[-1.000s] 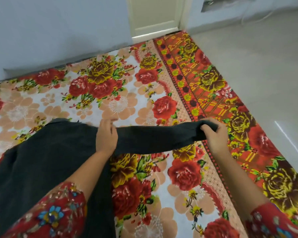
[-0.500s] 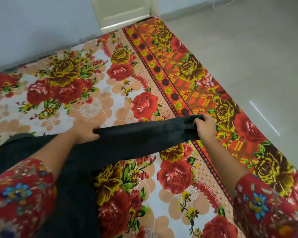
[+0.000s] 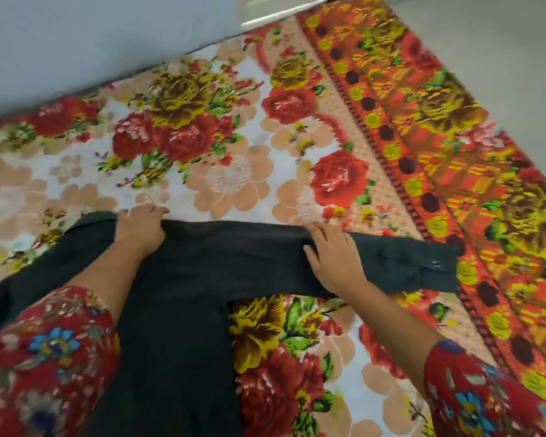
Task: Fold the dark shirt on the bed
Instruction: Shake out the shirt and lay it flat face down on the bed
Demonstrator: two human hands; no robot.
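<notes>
The dark shirt point(image 3: 183, 279) lies flat on the floral bedspread point(image 3: 227, 171), its body running toward me and one sleeve point(image 3: 404, 263) stretched out to the right, with a button at the cuff. My left hand point(image 3: 139, 230) presses on the shirt's top edge at the shoulder, fingertips reaching just past it onto the bedspread. My right hand point(image 3: 333, 257) lies flat on the sleeve with its fingers spread. My left forearm covers part of the shirt's left side.
The bed's patterned orange border point(image 3: 454, 159) runs along the right side, with grey floor point(image 3: 501, 42) beyond it. A blue-grey wall point(image 3: 92, 36) stands behind the bed, and a pale door frame point(image 3: 265, 11) is at the top.
The sleeve, held up and stretched between both hands before, now lies flat on the bed. My right hand let go of the cuff and moved left onto the sleeve.
</notes>
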